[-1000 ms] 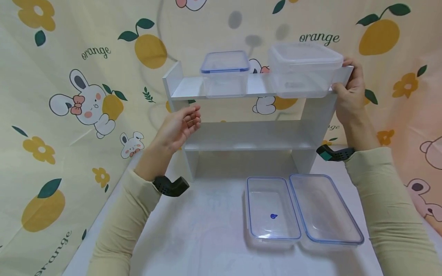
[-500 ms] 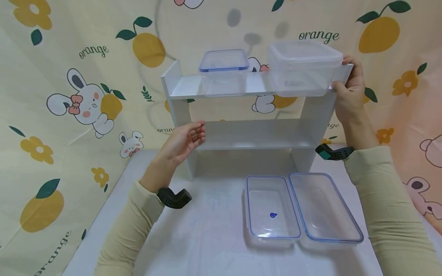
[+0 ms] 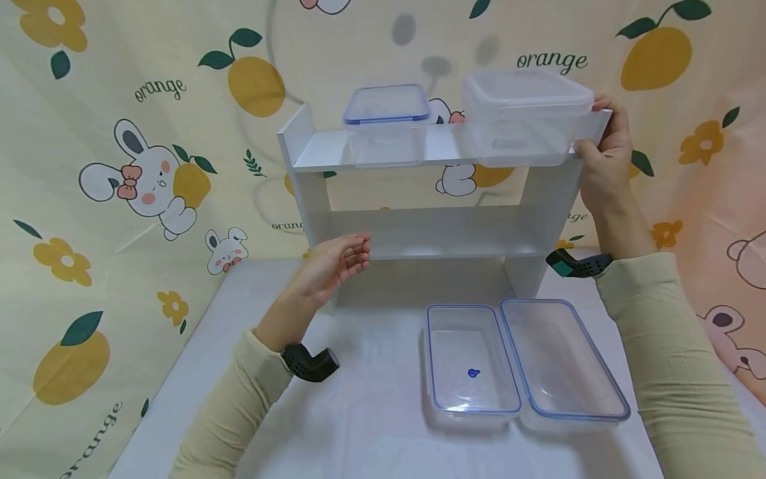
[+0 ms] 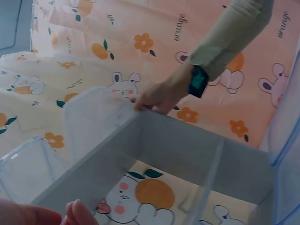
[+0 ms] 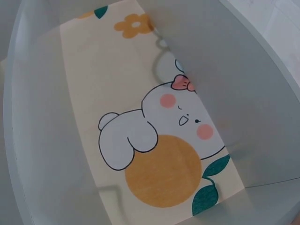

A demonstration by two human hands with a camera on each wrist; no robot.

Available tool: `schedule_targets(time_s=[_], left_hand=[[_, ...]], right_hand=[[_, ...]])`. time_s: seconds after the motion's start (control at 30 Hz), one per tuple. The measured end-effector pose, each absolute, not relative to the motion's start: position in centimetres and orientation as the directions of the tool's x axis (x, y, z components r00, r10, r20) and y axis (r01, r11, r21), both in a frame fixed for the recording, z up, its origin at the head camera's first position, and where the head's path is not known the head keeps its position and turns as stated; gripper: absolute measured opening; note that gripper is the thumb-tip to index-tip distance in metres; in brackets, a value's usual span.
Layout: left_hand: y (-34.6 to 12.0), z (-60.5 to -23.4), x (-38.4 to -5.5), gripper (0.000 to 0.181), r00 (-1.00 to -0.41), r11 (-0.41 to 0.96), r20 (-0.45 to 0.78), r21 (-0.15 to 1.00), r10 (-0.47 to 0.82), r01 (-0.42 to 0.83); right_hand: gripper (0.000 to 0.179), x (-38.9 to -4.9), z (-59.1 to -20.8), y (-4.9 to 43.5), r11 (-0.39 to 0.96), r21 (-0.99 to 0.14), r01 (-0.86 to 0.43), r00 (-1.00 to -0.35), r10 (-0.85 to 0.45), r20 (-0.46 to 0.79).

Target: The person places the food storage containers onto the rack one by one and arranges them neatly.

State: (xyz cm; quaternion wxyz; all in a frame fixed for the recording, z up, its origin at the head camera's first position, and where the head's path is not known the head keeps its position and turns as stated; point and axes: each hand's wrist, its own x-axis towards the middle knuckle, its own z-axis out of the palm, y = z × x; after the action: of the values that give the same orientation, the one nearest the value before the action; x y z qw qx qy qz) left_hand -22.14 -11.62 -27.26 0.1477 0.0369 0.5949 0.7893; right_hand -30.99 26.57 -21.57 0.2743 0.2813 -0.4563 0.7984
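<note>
A white shelf rack point(image 3: 431, 233) stands on the table. On its top board sit a small clear container point(image 3: 387, 133) with a blue-rimmed lid and, to the right, a large clear container point(image 3: 526, 120) with a whitish lid. My right hand point(image 3: 607, 159) grips the right end panel of the rack, close beside the large container; its fingertips are partly hidden behind the panel. My left hand point(image 3: 332, 266), fingers loosely bent and holding nothing, hovers in front of the rack's left side. Its fingertips point(image 4: 77, 213) show low in the left wrist view.
Two flat clear containers with blue-rimmed lids, a narrower one point(image 3: 473, 359) and a wider one point(image 3: 565, 359), lie side by side on the white table point(image 3: 359, 412), in front of the rack. A printed cloth point(image 3: 149, 266) hangs behind.
My left hand has moved down and slightly right, from beside the top board to lower in front of the rack. My right hand keeps its place, and the containers have not moved.
</note>
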Motion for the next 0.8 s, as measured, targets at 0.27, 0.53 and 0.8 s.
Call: schedule_targets(time_s=[0.27, 0.53, 0.8], left_hand=[[-11.2, -28.7, -21.8, 0.045, -0.944, -0.242, -0.144, 0.945, 0.298, -0.220], [-10.8, -30.2, -21.2, 0.038, -0.937, -0.233, -0.161, 0.943, 0.309, -0.238], [-9.8, -32.4, -20.5, 0.034, -0.924, -0.174, -0.188, 0.951, 0.332, -0.256]], right_hand=[[0.046, -30.9, -21.6, 26.6, -0.439, -0.572, -0.693, -0.690, 0.176, 0.702], [0.044, -31.0, -21.7, 26.3, -0.420, -0.588, -0.692, -0.698, 0.180, 0.693], [0.044, -31.1, -21.8, 26.3, -0.435, -0.548, -0.714, -0.666, 0.182, 0.724]])
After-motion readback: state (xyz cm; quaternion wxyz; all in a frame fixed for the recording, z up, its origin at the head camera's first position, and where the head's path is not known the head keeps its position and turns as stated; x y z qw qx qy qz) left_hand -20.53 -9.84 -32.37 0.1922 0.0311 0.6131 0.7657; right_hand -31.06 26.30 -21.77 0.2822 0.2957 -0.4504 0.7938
